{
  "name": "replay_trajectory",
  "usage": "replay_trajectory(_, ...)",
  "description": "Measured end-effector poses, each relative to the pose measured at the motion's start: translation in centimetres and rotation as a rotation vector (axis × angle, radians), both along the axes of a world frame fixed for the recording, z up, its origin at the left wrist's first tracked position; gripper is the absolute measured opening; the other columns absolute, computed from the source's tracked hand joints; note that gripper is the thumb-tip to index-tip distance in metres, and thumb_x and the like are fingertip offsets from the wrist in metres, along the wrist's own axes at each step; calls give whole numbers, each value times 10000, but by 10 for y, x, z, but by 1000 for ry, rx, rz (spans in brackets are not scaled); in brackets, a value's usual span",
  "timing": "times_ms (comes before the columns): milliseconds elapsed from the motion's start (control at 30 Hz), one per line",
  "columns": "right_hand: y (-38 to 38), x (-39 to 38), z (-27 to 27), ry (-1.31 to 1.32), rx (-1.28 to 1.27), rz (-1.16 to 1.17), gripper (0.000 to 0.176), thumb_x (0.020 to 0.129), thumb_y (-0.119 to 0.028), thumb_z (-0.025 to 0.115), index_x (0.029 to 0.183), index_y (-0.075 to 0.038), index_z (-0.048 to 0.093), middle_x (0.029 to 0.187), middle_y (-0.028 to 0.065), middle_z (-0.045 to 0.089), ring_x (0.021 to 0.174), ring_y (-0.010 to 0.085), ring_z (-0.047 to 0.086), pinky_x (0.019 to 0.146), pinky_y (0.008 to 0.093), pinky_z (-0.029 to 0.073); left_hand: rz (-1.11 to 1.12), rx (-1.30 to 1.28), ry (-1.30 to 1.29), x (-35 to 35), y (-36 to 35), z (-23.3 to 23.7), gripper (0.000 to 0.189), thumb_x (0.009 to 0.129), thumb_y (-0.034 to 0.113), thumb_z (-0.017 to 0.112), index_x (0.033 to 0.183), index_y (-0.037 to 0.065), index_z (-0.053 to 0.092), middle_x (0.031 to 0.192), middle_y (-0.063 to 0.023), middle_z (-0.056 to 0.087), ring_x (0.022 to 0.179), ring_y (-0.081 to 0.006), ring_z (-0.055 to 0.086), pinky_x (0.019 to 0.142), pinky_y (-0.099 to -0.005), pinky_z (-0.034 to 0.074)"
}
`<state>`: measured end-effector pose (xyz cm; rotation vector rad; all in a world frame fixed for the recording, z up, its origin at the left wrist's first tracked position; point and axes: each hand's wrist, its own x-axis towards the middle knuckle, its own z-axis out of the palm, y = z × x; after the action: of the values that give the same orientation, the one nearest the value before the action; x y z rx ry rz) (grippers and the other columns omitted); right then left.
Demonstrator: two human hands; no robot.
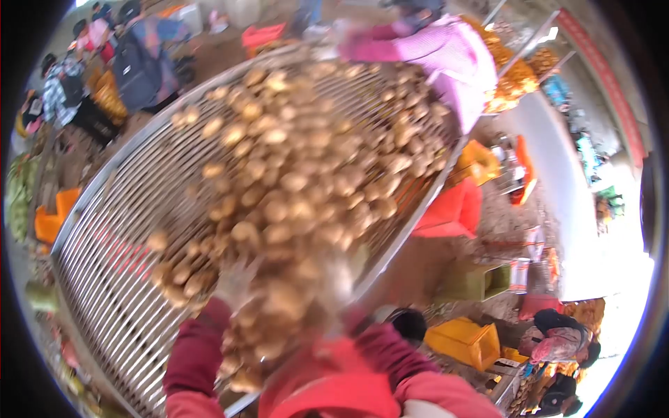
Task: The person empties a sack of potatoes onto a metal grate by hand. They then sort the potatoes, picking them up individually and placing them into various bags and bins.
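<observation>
A big heap of brown potatoes [300,167] lies on a slanted rack of metal bars [118,279], and the whole picture is motion-blurred. My left hand [235,282], in a pale glove with a dark red sleeve, rests on the near end of the heap with its fingers spread. My right hand [341,279] is a pale blur among the potatoes at the rack's near edge, and its grip cannot be made out. More potatoes [244,355] sit between my forearms, above a bright red shape [327,386] close to my body.
A person in a pink top [453,59] works at the far end of the rack. Other people [139,63] stand at the upper left. Orange and yellow crates [463,341] and a crouching person [557,338] are on the ground to the right.
</observation>
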<state>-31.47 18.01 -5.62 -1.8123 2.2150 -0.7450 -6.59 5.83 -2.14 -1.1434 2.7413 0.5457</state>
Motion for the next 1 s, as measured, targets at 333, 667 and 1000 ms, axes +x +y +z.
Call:
replay_trajectory(333, -46, -13, 2, -869, -116, -284, 863, 655, -138, 900, 1416, -153, 491, 1563, 227, 271, 1393, 379, 359, 1097, 416, 428, -607, -236, -149, -45, -50, -4, 713, 771, 646, 645, 1417, 373, 518, 1584, -83, 291, 1482, -491, 0, 1123, -750, 108)
replay_trajectory(667, -130, -50, -20, -276, -153, -376, 679, 831, -79, 706, 1454, -143, 444, 1417, 252, 420, 1229, 392, 518, 959, 439, 498, -701, -211, 28, -112, -132, -37, 532, 856, 293, 638, 1378, 300, 536, 1500, -97, 385, 1411, -371, 318, 1086, -552, 386)
replay_trajectory(1000, -262, -169, -26, -275, -187, -164, 788, 826, -30, 679, 1510, -238, 347, 1540, 277, 232, 1230, 452, 527, 964, 455, 519, -483, 180, 216, -214, -220, -55, 448, 919, 220, 598, 1335, 378, 541, 1369, -34, 549, 1263, -263, 530, 1043, -388, 465)
